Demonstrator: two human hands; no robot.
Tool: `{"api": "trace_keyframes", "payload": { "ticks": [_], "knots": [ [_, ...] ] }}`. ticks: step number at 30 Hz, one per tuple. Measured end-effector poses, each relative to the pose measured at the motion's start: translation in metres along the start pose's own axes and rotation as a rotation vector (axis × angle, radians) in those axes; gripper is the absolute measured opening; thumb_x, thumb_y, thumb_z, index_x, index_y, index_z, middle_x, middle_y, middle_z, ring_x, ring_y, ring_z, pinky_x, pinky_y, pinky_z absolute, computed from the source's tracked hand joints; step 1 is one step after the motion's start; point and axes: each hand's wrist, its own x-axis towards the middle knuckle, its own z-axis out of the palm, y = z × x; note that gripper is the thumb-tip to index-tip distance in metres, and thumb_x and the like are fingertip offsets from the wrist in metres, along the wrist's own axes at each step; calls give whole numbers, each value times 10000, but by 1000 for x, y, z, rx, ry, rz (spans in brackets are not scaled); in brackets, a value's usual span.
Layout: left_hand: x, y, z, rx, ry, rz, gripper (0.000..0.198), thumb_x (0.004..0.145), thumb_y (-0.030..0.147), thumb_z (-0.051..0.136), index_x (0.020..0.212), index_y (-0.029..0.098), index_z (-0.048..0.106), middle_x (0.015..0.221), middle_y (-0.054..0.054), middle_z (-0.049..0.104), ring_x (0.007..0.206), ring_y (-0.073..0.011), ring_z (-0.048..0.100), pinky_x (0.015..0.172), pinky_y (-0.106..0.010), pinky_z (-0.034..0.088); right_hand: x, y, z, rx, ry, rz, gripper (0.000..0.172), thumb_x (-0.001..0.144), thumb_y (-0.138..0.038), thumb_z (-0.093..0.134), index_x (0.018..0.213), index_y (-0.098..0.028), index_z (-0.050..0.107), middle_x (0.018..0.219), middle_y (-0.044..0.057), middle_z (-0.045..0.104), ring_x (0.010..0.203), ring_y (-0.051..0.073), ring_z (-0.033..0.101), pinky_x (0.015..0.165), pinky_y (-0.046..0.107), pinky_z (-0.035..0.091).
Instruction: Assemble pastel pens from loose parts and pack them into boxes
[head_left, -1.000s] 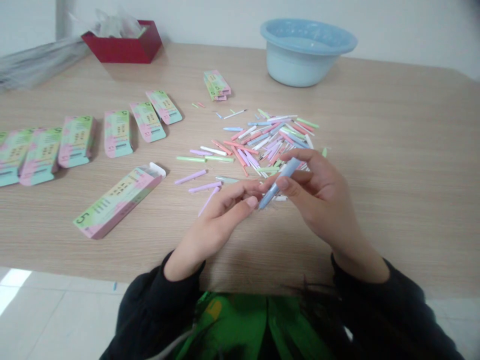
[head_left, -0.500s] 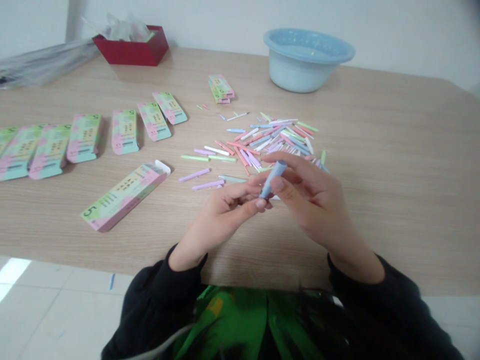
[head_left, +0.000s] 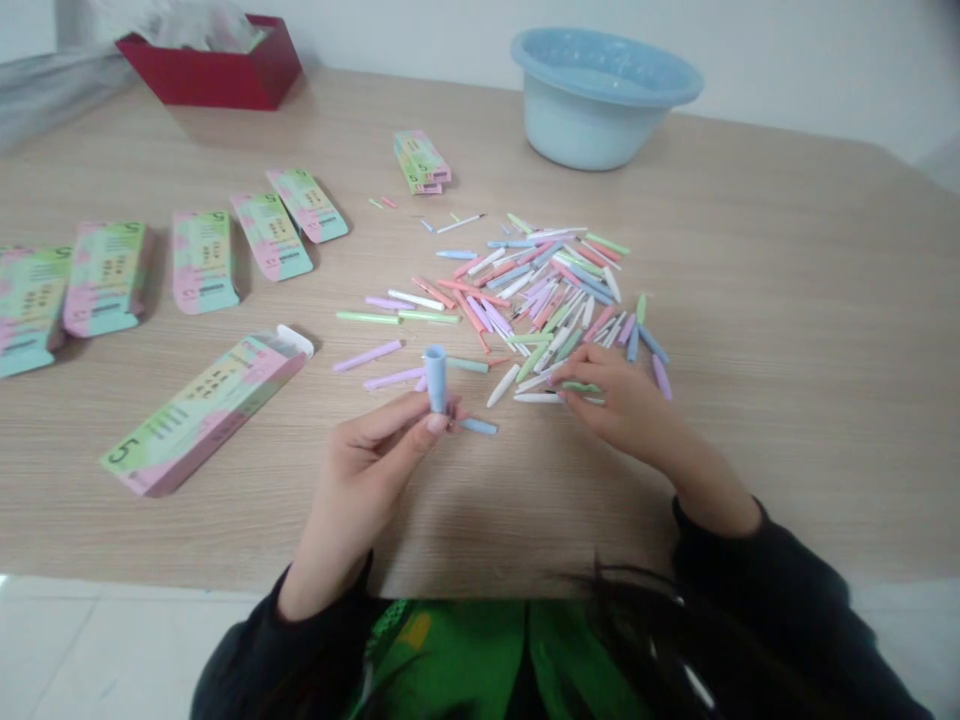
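My left hand (head_left: 382, 450) pinches a light blue pen barrel (head_left: 435, 378), a hollow tube held upright with its open end facing up. Its fingers stand above the wood tabletop, and a short blue piece (head_left: 478, 426) lies just right of them. My right hand (head_left: 619, 405) is at the near edge of a pile of pastel pen parts (head_left: 547, 290). Thumb and forefinger are slightly apart there, by a white piece (head_left: 536, 397), and a green piece (head_left: 581, 387) shows between them. The fingers partly cover these parts.
A printed carton (head_left: 206, 415) lies left with its end flap raised. Several similar cartons (head_left: 201, 260) form a row behind it, and a small stack (head_left: 422, 162) sits farther back. A red box (head_left: 225, 80) with plastic bags and a blue basin (head_left: 592, 120) stand at the back.
My hands have separated. The left one has moved left with the blue barrel, now turned upright. The right one has let go of the barrel and lowered to the pile. The view has shifted slightly.
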Motion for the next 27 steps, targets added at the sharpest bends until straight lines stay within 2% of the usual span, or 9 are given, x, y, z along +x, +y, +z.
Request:
{"api": "trace_keyframes", "payload": {
  "ticks": [2, 5, 8, 13, 15, 19, 23, 27],
  "knots": [
    [0, -1, -4, 0, 47, -12, 178, 879, 355, 783, 1035, 286, 835, 1076, -1, 826, 1084, -231, 739, 1055, -333, 534, 2, -12, 6, 22, -40, -38, 187, 900, -101, 577, 996, -119, 737, 979, 112, 641, 927, 245, 631, 851, 400, 509],
    [0, 0, -11, 45, 56, -34, 208, 868, 362, 793, 1058, 286, 829, 1094, -4, 822, 1110, -243, 735, 1090, -348, 519, 9, -36, 18, 55, -119, -120, 192, 914, -103, 558, 998, -108, 731, 993, 119, 639, 958, 249, 616, 864, 392, 502],
    [0, -1, -15, 63, 66, -47, 210, 862, 359, 797, 1059, 293, 829, 1133, 1, 813, 1151, -250, 723, 1123, -353, 499, 17, -57, 35, -17, -199, -161, 180, 934, -151, 568, 992, -100, 731, 1013, 131, 645, 970, 267, 605, 861, 407, 498],
    [-1, -3, -23, 108, 88, -65, 255, 851, 387, 799, 1080, 278, 824, 1180, -16, 797, 1176, -283, 710, 1124, -393, 501, 21, -70, 55, -104, -274, -112, 322, 944, -212, 611, 1249, -142, 682, 1141, 130, 673, 1076, 300, 610, 948, 458, 485],
    [-2, -3, -28, 140, 74, -66, 267, 864, 402, 782, 1091, 267, 821, 1192, -28, 793, 1183, -298, 704, 1113, -413, 507, 23, -68, 53, -99, -271, -95, 365, 932, -237, 635, 1287, -156, 661, 1191, 137, 675, 1119, 310, 608, 970, 473, 482],
    [-2, -2, -35, 165, 53, -57, 233, 881, 392, 765, 1073, 274, 824, 1185, -21, 796, 1160, -295, 712, 1070, -395, 527, 32, -54, 30, -99, -267, -66, 264, 955, -219, 565, 1166, -126, 694, 1223, 162, 688, 1163, 316, 621, 998, 470, 480],
    [-2, -4, -38, 205, 49, -28, 214, 886, 390, 753, 1059, 287, 827, 1140, -15, 810, 1086, -272, 737, 995, -351, 558, 52, -25, 4, -119, -204, -34, 296, 975, -136, 447, 1096, -137, 718, 1079, 131, 710, 1048, 267, 664, 929, 403, 496],
    [-1, -7, -41, 231, 13, -9, 175, 882, 387, 743, 972, 273, 840, 1043, -26, 830, 987, -261, 767, 897, -319, 594, 81, 3, -8, -137, -121, -76, 251, 922, -120, 497, 1016, -157, 726, 1005, 101, 696, 945, 231, 655, 845, 345, 489]
  ]
}}
